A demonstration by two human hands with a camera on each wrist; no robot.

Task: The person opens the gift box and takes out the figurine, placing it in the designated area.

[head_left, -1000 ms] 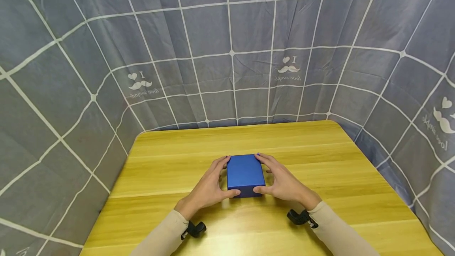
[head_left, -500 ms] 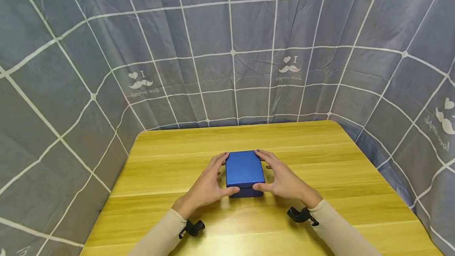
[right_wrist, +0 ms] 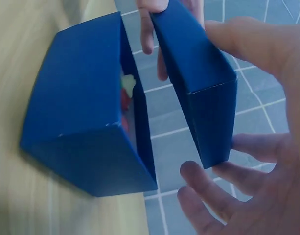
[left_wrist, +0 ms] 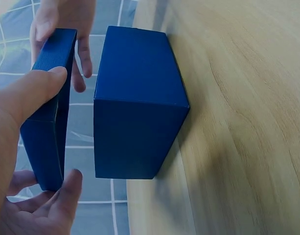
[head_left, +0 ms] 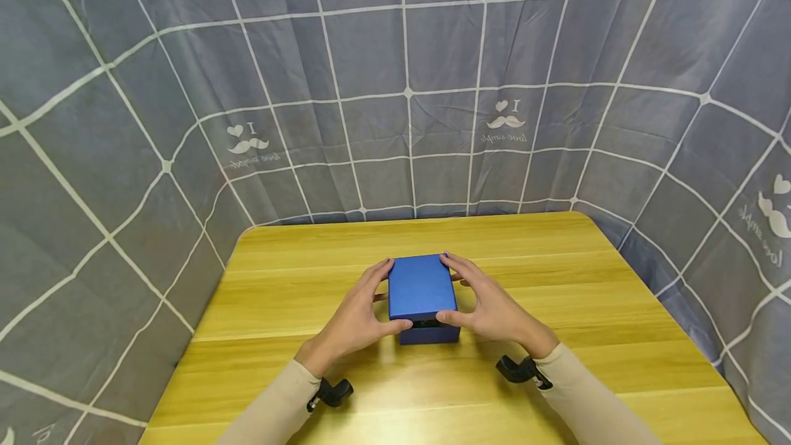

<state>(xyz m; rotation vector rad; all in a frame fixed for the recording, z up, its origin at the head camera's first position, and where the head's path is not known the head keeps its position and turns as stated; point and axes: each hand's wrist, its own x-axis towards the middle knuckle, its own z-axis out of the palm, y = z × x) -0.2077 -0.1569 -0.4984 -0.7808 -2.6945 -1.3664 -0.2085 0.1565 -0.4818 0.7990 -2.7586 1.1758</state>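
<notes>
Both hands hold a blue box lid (head_left: 421, 286) by its opposite sides, thumbs on the near edge and fingers at the far corners. My left hand (head_left: 353, 325) grips the lid's left side; my right hand (head_left: 499, 313) grips the right. Below it, the blue box (head_left: 429, 335) stands on the table. A gap separates lid and box in both wrist views, where the box (left_wrist: 140, 103) sits upright on the wood. Through the gap in the right wrist view, small red and pale things (right_wrist: 127, 90) show inside the box; their kind is unclear.
The wooden table (head_left: 296, 259) spreads around the box. A grey curtain (head_left: 371, 115) with white grid lines hangs behind it and along both sides. Black wrist mounts (head_left: 334, 393) jut out under the sleeves.
Both hands have raised the lid up off the box and a little away from me. A dark gap has opened between lid and box, which stays on the table.
</notes>
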